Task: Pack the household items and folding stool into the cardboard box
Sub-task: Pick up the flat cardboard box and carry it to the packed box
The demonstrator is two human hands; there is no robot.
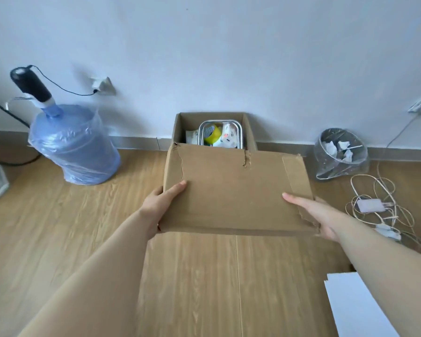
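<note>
An open cardboard box (179, 128) stands on the wood floor against the white wall. Inside it I see a steel tray (240, 132) holding a yellow item (213, 135) and small white packets. The box's large near flap (233, 188), torn along its sides, is lifted toward me and hides the front half of the inside. My left hand (162, 205) grips the flap's left edge, thumb on top. My right hand (319, 212) grips its right edge the same way. No folding stool is visible.
A blue water jug (73, 144) wrapped in plastic, with a black pump on top, stands at the left. A bin (339, 154) lined with clear plastic sits right of the box. A charger with tangled cables (374, 205) lies at the right. White sheets (357, 307) lie bottom right.
</note>
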